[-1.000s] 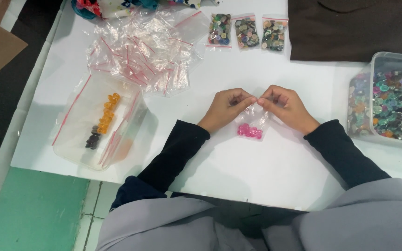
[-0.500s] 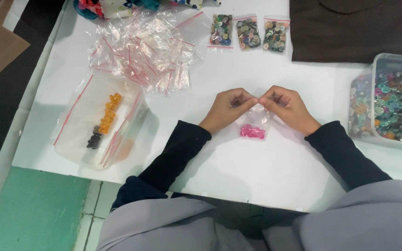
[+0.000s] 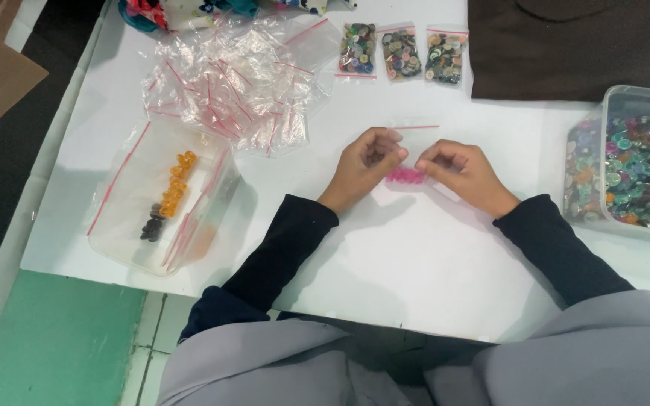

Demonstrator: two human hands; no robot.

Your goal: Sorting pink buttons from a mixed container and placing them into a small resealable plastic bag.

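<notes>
You are working with both hands low on the white table [image 3: 415, 263], and your fingers are meeting over a small clear bag [image 3: 414, 150]. Your left hand [image 3: 366, 164] is curling its fingers inward, pinching the bag's left side. Your right hand [image 3: 464, 171] is doing the same on the right side, fingertips bent down onto the plastic. Both hands are grasping the bag, not lying slack.

The bag is lying flat on the table between your two sets of fingertips, its red-striped top edge pointing away from you, just beyond your knuckles. The pink buttons [image 3: 405, 176] are sitting in a short row inside it, right under the gap between your thumbs.

Beyond your left fingers, well apart, a loose pile of empty bags [image 3: 235, 75] is spreading across the table. Further left of those fingers a clear tub [image 3: 126, 240] is holding orange beads [image 3: 176, 184] and dark beads [image 3: 152, 224], with a larger bag lying over it. Straight ahead of your fingertips, near the far edge, three filled bags [image 3: 402, 53] of mixed buttons are lying side by side. To the right of your right fingers, well apart, a clear bin [image 3: 645, 169] is brimming with mixed buttons. A brown cloth [image 3: 581, 45] is lying beyond that bin.
</notes>
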